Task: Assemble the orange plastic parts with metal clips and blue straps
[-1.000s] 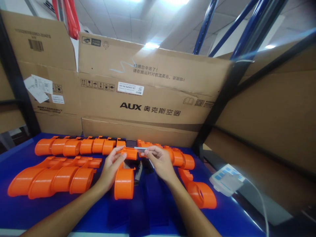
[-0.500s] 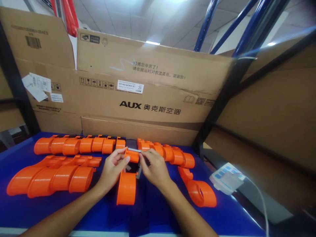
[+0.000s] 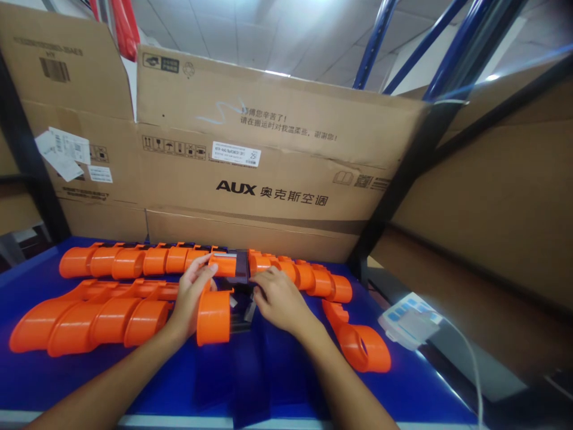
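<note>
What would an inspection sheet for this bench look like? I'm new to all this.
Surface: blue tabletop.
Job's things: orange ring-ended part with a grey strip along its top; similar orange parts in rows either side.
Clutter: white-and-blue plastic unit by the right edge.
Hands: left hand grips the ring-ended part; right hand is beside it, fingers curled, any hold unclear.
Cables: pale cable from the plastic unit.
Surroundings: AUX cardboard panel behind, black post at right.

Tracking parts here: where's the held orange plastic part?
In the head view, the held orange plastic part is in the left hand, left of centre, between the right hand and the front-left row of orange parts.
</note>
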Available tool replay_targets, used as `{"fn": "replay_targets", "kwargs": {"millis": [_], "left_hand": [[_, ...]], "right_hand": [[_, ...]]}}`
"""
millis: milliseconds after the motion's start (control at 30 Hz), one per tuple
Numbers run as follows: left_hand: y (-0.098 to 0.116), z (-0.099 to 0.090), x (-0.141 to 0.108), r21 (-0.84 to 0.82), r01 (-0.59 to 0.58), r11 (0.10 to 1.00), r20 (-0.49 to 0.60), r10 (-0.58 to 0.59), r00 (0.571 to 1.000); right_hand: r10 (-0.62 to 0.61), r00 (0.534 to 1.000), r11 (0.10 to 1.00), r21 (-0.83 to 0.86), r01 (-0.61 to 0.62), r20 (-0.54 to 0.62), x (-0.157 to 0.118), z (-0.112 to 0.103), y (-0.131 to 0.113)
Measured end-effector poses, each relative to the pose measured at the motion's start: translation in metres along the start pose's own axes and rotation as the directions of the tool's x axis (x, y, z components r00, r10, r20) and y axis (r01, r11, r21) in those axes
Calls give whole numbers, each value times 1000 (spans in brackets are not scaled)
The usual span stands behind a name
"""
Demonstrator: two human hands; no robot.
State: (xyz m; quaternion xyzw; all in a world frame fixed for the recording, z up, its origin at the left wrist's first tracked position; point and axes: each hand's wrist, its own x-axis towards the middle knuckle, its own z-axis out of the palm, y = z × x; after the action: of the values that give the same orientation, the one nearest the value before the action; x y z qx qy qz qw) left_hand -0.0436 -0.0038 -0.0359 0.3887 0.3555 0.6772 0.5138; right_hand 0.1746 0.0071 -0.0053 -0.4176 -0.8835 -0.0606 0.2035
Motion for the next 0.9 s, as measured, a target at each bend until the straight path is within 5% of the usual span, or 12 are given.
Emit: {"fn": "replay_targets", "kwargs": {"millis": [267, 900], "left_hand": [[-2, 0, 1, -15, 54, 998, -12, -54, 998], [-4, 2, -1, 47, 4, 999, 39, -6, 999]], "right_hand": [[-19, 970, 994, -97, 43, 241, 0, 6, -10], [12, 951, 991, -128, 29, 308, 5, 2, -9]]}}
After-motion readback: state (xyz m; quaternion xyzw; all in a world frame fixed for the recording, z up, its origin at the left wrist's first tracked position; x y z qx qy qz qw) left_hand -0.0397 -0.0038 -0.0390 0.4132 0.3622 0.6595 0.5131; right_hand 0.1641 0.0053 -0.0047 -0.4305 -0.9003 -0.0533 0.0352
